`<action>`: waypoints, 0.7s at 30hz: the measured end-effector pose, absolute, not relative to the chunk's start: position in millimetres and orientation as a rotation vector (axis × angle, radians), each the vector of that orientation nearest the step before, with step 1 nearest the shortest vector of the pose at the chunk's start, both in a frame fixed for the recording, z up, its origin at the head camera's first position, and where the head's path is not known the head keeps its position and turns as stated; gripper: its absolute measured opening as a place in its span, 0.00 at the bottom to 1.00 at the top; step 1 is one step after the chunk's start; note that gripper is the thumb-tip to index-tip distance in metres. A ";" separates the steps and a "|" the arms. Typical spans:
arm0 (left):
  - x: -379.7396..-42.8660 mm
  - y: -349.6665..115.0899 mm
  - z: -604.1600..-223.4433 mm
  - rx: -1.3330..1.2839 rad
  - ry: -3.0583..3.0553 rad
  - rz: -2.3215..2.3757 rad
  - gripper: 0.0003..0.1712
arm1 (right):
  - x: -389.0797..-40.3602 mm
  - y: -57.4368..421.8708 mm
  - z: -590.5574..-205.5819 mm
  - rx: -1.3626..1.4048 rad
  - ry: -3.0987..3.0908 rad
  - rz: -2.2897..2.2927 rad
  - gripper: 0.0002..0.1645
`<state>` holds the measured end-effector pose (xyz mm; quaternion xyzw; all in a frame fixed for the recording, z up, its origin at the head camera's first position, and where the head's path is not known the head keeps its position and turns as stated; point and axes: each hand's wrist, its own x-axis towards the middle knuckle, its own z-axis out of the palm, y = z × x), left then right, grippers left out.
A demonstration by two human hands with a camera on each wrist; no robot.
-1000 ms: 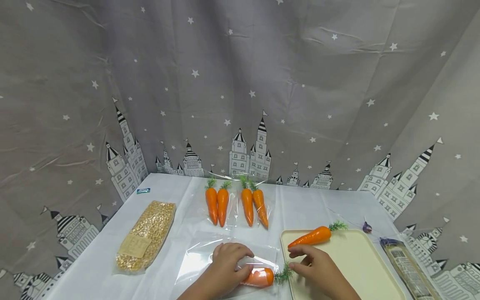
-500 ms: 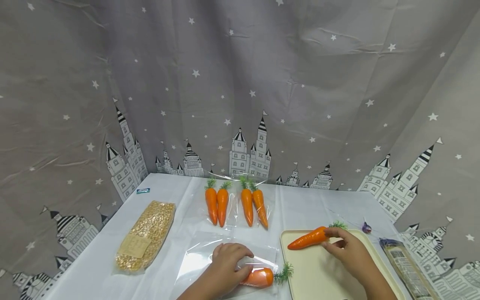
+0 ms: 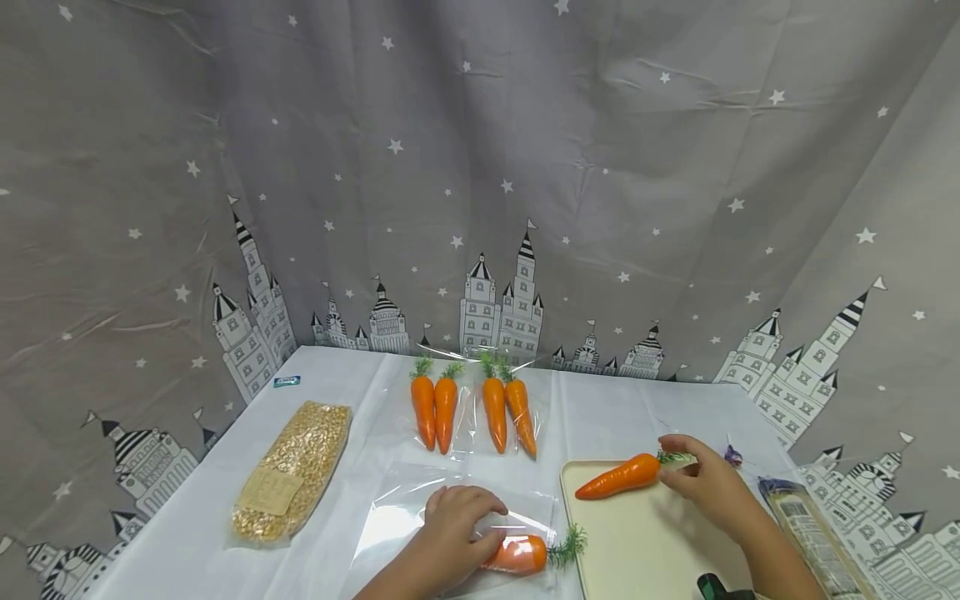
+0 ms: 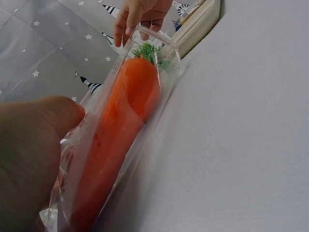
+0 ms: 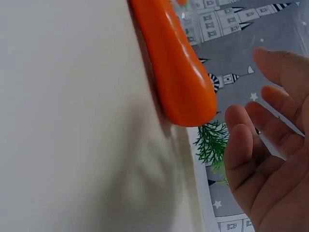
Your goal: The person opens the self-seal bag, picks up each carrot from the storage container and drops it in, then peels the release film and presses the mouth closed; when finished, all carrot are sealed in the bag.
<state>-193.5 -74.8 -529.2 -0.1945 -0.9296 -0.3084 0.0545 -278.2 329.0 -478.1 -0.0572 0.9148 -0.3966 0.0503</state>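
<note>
In the head view my left hand [image 3: 457, 525] grips a clear plastic bag [image 3: 393, 512] near the table's front. Inside the bag lies an orange carrot [image 3: 525, 554], its green top poking out of the mouth. The left wrist view shows the thumb against the film beside the carrot [image 4: 137, 92]; the other fingers are mostly hidden. My right hand [image 3: 708, 483] hovers at the leafy end of a second carrot [image 3: 618, 477], which lies across the far left corner of a cream tray [image 3: 630, 542]. In the right wrist view, the fingers are loosely bent and apart from that carrot [image 5: 183, 82].
Two bagged pairs of carrots [image 3: 446, 408] lie farther back. A pack of yellow kernels [image 3: 300, 467] is on the left, near a small blue-green packet [image 3: 287, 382]. Right of the tray are a long packet [image 3: 813, 533] and a small purple item [image 3: 733, 455]. A grey curtain [image 3: 480, 167] hangs behind.
My right hand has moved right and away from the bagged carrot's leaves, over the tray's carrot to its leafy end. My left hand has stayed in place on the bag.
</note>
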 end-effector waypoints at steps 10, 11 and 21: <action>-193.4 -74.9 -531.3 -0.611 -2.811 -0.931 0.11 | -299.2 335.3 -485.0 -0.214 2.689 -1.212 0.41; -193.6 -74.9 -531.7 -0.610 -2.810 -0.926 0.11 | -299.5 334.6 -486.6 -0.210 2.676 -1.222 0.41; -194.2 -75.2 -529.5 -0.592 -2.856 -0.940 0.10 | -302.5 329.4 -507.8 -0.185 2.788 -1.007 0.35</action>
